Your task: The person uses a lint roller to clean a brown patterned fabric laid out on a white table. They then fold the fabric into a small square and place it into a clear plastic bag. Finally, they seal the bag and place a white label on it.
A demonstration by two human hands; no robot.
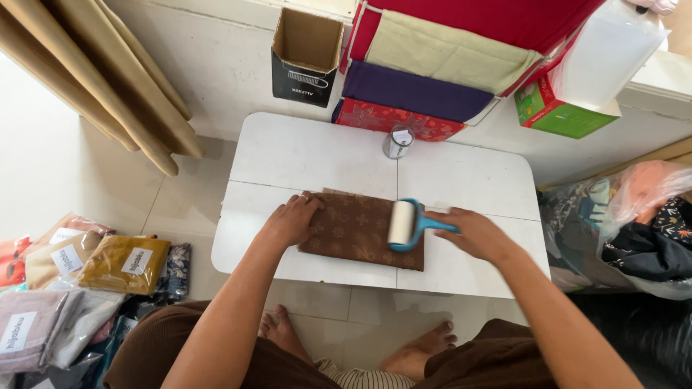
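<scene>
A folded brown cloth [357,229] with a faint flower pattern lies flat on a small white folding table [461,176]. My left hand [292,220] presses down on the cloth's left end, fingers spread. My right hand [476,234] grips the blue handle of a lint roller [404,223], whose white roll rests on the right part of the cloth.
A small cylindrical tin [397,142] stands at the table's back edge. Behind it are folded fabrics [414,90], an open cardboard box [306,54] and a green carton [559,112]. Packaged cloths [79,281] pile up at the left; a plastic bag of clothes [634,223] sits at the right.
</scene>
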